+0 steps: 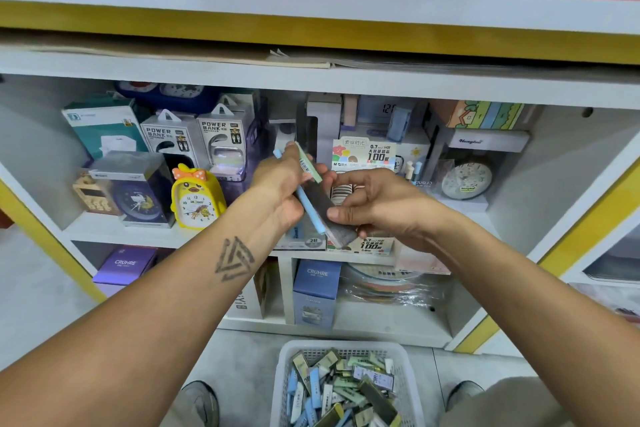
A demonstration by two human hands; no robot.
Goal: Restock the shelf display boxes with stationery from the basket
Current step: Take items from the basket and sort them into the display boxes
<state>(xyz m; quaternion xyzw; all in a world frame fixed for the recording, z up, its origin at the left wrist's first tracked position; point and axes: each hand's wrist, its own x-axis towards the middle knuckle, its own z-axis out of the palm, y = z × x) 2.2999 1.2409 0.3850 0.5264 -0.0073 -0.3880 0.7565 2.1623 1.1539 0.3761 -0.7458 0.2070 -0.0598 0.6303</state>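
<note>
The job looks far from done; the basket [346, 388] on the floor at 6 o'clock is full of packs; the left hand [277, 184] grip is clamped on thin packs [310, 166]; the right hand [377, 204] grip pinches the dark pack [329, 208], near the display box [363, 154] at 12 o'clock.

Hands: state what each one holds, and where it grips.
Left hand grips a blue case and a green case mid-length. Right hand pinches the dark grey case at its near end.
</note>
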